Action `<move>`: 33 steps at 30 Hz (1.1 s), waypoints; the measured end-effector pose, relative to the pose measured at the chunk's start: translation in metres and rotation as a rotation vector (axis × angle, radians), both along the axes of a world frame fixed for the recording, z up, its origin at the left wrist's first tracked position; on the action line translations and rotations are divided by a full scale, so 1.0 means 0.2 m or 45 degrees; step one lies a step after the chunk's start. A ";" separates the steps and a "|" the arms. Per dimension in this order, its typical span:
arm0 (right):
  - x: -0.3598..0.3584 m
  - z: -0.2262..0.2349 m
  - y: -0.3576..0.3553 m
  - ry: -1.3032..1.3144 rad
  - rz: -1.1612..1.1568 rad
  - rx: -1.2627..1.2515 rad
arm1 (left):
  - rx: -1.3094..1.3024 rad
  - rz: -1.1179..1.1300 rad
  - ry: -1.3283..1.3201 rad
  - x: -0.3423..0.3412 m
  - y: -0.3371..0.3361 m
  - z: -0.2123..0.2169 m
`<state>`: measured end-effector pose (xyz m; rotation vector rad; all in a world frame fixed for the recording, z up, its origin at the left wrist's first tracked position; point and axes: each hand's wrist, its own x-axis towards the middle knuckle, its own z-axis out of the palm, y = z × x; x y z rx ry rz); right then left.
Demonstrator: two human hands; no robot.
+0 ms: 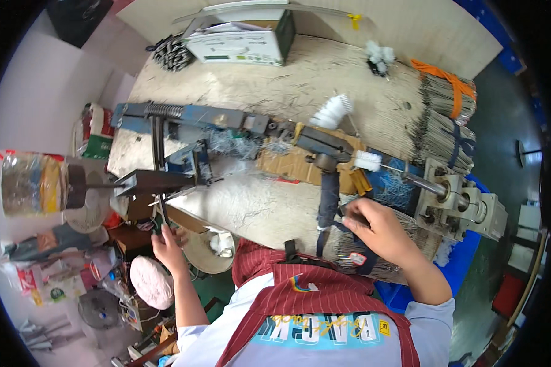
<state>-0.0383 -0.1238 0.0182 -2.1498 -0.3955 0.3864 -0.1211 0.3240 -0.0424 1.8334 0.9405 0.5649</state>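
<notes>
My left hand (169, 248) is at the lower end of a dark metal lever (163, 211), its fingers curled against the tip. The lever belongs to a blue bench machine (193, 116) with a coil spring. My right hand (376, 227) is closed above a bundle of thin wire pieces (379, 249) at the near edge; what its fingertips pinch, if anything, is too small to name. Beyond that hand, a small white-bristled brush head (367, 161) sits on the machine between a dark clamp block (324, 144) and a metal spindle (425, 184).
A larger white brush (332, 111) lies behind the machine. Wire bundles (444, 137) are stacked at the right, one tied with orange cloth. An open carton (239, 46) stands at the back beside dark twisted pieces (170, 53). A blue bin (462, 263) is below right.
</notes>
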 end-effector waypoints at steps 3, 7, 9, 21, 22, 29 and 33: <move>0.05 0.02 0.11 0.028 -0.052 -0.168 | 0.035 0.124 -0.198 0.01 0.18 -0.07; 0.12 -0.08 0.23 0.655 -0.035 0.212 | 0.109 -0.072 -0.192 0.02 -0.08 -0.04; 0.05 -0.10 0.26 0.535 -0.207 0.263 | -0.041 -0.207 -0.104 0.01 -0.19 0.03; 0.16 0.38 0.06 -0.798 -0.031 -0.515 | 1.195 -1.781 -0.781 0.46 -1.12 0.53; 0.19 0.35 0.03 -0.890 -0.072 -0.695 | 1.219 -1.726 -0.838 0.47 -1.15 0.52; 0.32 0.27 -0.13 -0.903 0.003 -1.008 | -0.122 -0.812 -0.481 0.53 -0.89 0.31; 0.41 0.27 -0.10 -0.781 0.030 -0.975 | -0.707 -0.848 -0.263 0.44 -0.83 0.12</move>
